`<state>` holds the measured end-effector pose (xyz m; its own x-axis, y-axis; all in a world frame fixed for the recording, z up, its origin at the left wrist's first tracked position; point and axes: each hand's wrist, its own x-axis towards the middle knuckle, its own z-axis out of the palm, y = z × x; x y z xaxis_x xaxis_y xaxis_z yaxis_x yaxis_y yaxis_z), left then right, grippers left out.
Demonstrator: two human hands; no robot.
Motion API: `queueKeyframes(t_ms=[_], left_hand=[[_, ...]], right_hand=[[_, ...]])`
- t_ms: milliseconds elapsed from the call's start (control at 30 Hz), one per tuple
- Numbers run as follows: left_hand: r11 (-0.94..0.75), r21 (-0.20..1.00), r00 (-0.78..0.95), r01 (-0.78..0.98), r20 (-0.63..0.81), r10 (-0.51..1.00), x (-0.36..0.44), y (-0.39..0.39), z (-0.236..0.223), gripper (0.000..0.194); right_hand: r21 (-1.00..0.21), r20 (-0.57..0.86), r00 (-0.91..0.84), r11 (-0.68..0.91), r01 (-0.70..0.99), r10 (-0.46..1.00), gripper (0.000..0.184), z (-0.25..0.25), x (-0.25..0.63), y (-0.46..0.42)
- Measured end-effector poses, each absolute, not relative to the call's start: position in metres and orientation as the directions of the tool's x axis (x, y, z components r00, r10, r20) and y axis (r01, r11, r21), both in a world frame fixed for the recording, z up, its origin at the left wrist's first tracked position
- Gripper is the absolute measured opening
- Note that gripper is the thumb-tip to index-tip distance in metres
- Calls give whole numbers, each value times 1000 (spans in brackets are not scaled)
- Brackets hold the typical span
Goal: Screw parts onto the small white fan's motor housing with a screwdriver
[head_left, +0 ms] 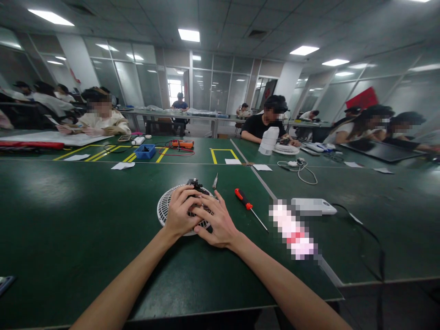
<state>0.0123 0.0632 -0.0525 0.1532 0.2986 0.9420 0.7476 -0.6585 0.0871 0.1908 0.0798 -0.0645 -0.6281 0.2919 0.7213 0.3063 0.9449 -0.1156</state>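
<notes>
A small white fan (165, 207) with a round grille lies flat on the green table (85, 215) in front of me. Both my hands rest on top of it. My left hand (180, 209) lies over the grille with its fingers curled down on the fan's middle. My right hand (217, 220) presses on the fan's right side, fingers spread and bent. A small black part (195, 184) sticks out at the fan's far edge. What the fingertips grip is hidden.
A red-handled screwdriver (248, 206) lies right of the fan, a smaller grey tool (215, 181) behind it. A white flat device (314, 206) with a cable sits farther right. Other people work at tables beyond, with a blue box (145, 151) and another white fan (286, 148).
</notes>
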Motion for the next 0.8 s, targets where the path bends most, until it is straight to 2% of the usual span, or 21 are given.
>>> queueKeyframes(t_ms=[100,200,267,367,467,567,667,800], left_hand=[[-645,114,124,756,942,313,10,64,-51,13],[-621,136,97,772,940,326,8,64,-50,15],[-618,138,93,774,941,327,8,64,-50,17],[-616,144,90,774,939,333,7,65,-50,17],[-611,151,85,777,936,340,7,65,-50,18],[-601,151,82,785,936,343,7,65,-50,18],[-588,150,79,795,935,345,6,65,-50,16],[-586,158,73,795,934,350,6,65,-51,14]], right_hand=[[-90,785,-561,944,316,263,41,-61,196,82],[-135,831,-456,910,392,320,36,-57,203,85],[-228,827,-366,850,475,427,37,-53,208,90],[-405,745,-201,671,622,636,40,-48,217,102],[-473,607,-76,436,766,791,43,-47,229,114],[-405,407,-49,228,886,912,51,-46,239,121],[-294,215,-76,138,946,974,57,-45,245,121],[-204,166,-63,96,974,984,60,-40,249,119]])
